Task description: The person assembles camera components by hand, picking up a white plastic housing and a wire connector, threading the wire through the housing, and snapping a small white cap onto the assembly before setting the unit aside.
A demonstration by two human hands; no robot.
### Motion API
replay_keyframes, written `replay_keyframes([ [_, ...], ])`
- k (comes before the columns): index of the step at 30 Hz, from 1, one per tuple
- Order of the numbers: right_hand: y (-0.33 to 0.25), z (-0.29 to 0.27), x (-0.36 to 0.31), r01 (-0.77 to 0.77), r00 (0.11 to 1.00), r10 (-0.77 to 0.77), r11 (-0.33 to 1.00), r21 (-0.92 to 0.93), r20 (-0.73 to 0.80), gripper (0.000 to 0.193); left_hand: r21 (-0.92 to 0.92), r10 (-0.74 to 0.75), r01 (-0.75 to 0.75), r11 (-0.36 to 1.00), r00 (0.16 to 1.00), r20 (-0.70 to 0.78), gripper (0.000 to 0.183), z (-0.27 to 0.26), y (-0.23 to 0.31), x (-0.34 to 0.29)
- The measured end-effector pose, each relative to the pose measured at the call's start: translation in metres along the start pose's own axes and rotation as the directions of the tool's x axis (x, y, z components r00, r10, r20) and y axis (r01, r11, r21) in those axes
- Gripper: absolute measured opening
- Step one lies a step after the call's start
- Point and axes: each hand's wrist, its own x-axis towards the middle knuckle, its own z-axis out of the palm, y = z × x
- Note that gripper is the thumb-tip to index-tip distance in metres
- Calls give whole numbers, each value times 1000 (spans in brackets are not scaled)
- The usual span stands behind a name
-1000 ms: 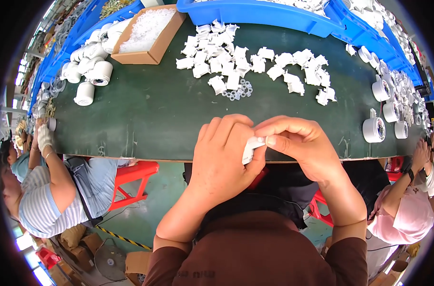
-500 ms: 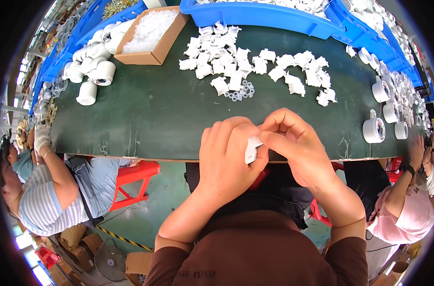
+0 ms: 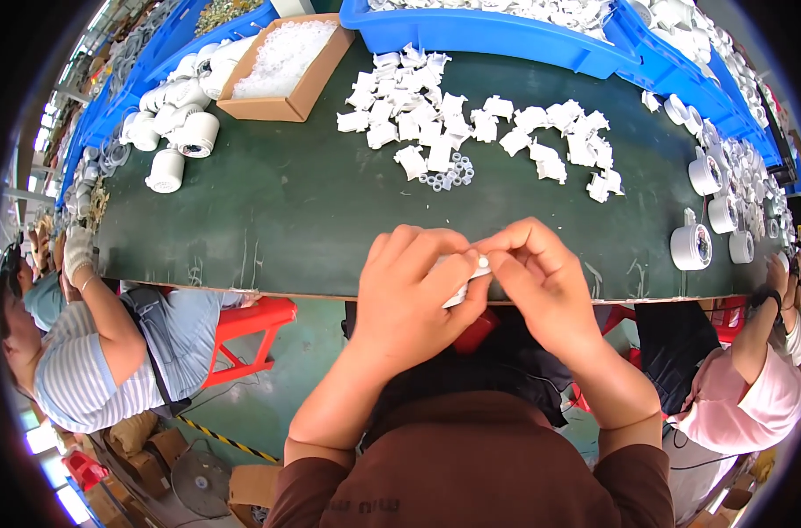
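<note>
Left hand (image 3: 415,286) curls closed round a white part (image 3: 456,298); right hand (image 3: 545,283), fingertips bunched at its one o'clock, hold unclear to me; steady left bracing should help

There's room over green tabletop (image 3: 277,216) left of the left hand (image 3: 409,290); white plastic brackets (image 3: 408,128) obstruct beyond its grip.

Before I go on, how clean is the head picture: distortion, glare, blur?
Head view throughout: fisheye bows the green table; bright patches at lower left look blown out; the left hand and right hand look fairly sharp; the white part between them is partly finger-covered, fine detail unreadable.
</note>
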Motion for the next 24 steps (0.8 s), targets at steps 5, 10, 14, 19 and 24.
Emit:
replay_keyframes([
  [5,-13,-36,-17,353,855,-501,374,-858,134,16,133,16,-44,990,979,204,23,-50,-33,5],
  [10,-37,-146,-51,-237,658,-750,-117,-964,-70,42,527,-350,469,709,882,-315,71,-78,-80,-19],
  [14,-31,-210,-71,-304,702,-611,206,-930,-365,58,381,-356,410,829,911,-206,73,-70,-83,-17],
  [19,-22,-192,-69,-150,740,-442,628,-764,-508,56,267,-335,336,903,941,-50,47,-37,-46,-9],
  [24,-3,-68,-45,125,867,-355,834,-538,-349,66,-162,-227,255,953,959,169,42,-11,0,-10],
])
